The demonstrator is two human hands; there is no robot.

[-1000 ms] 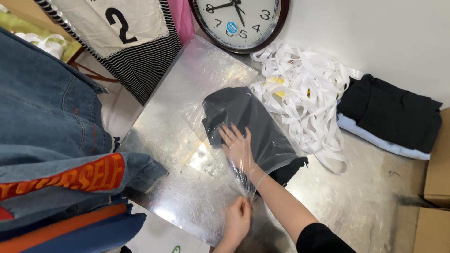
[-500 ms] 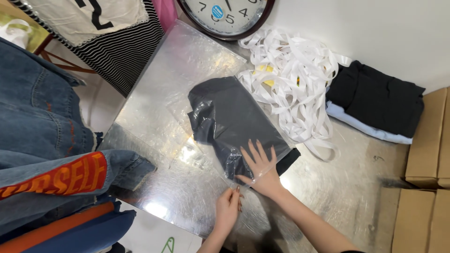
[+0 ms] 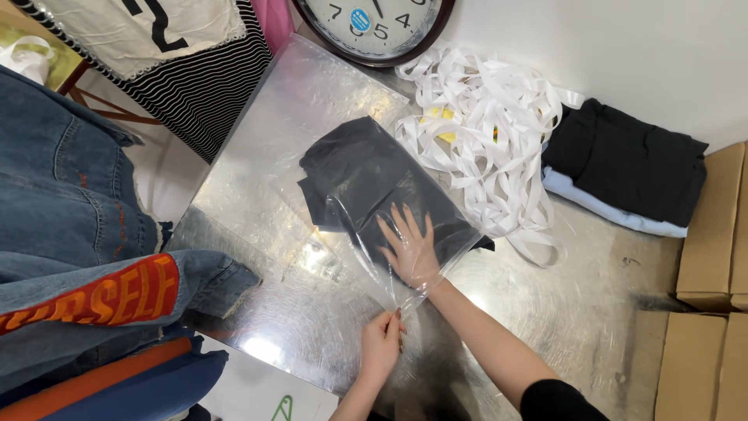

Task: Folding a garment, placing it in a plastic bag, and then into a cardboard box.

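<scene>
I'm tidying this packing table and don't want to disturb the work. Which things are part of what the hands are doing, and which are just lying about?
In hand:
- clear plastic bag
- folded dark garment inside it
- right hand pressing flat on the bag
- left hand pinching the bag's open edge

Lying about:
- white ribbon pile
- folded black clothes
- wall clock
- denim jackets
- cardboard boxes
</scene>
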